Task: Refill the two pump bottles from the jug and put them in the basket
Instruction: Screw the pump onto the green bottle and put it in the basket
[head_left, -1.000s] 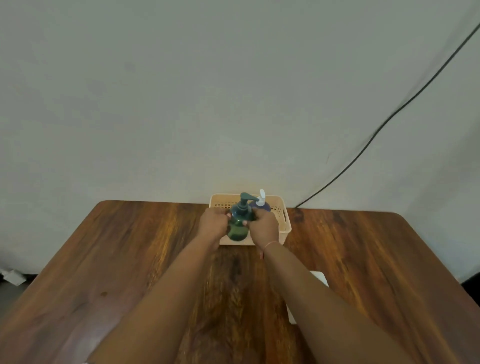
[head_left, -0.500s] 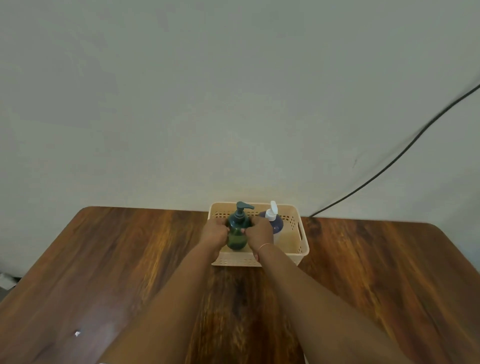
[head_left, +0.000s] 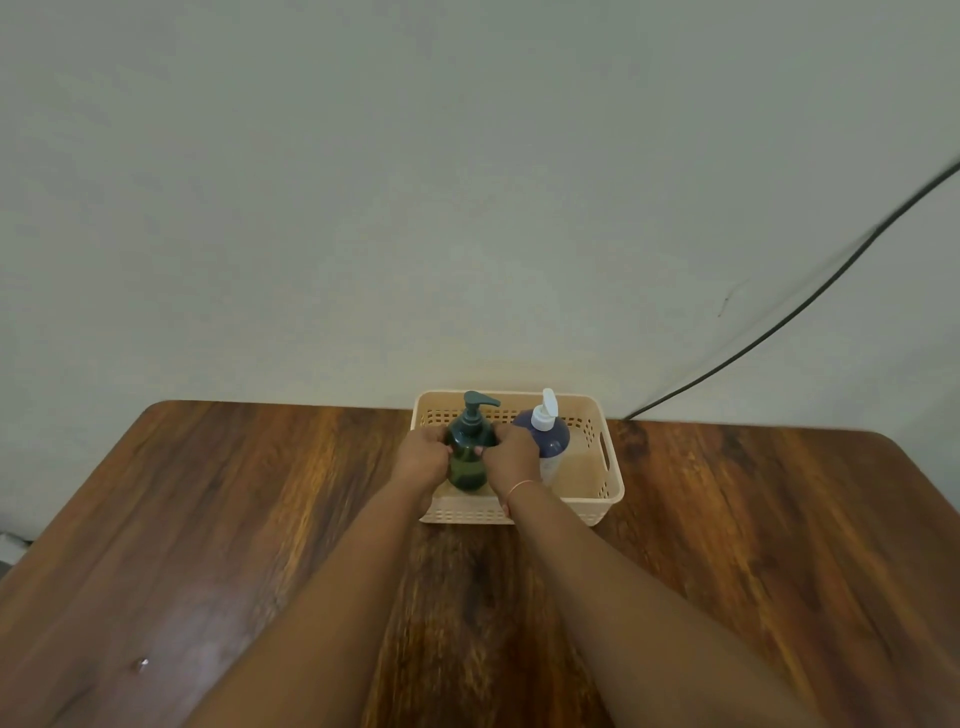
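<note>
A beige perforated basket (head_left: 602, 499) stands at the far edge of the wooden table, against the wall. A dark green pump bottle (head_left: 469, 457) stands upright in its left half. My left hand (head_left: 422, 457) and my right hand (head_left: 511, 460) grip the bottle's body from either side. To the right of it, a purple bottle with a white pump (head_left: 545, 436) stands upright in the basket, apart from my hands. No jug is in view.
The wooden table (head_left: 208, 519) spreads wide to both sides of my forearms. A black cable (head_left: 779, 327) runs down the wall at the right to the table's back edge. A tiny bright speck (head_left: 141, 663) lies near the front left.
My hands have carried the green bottle forward over the basket's front wall and down into its left half. The view has tilted, and the white object near my right forearm has left the frame.
</note>
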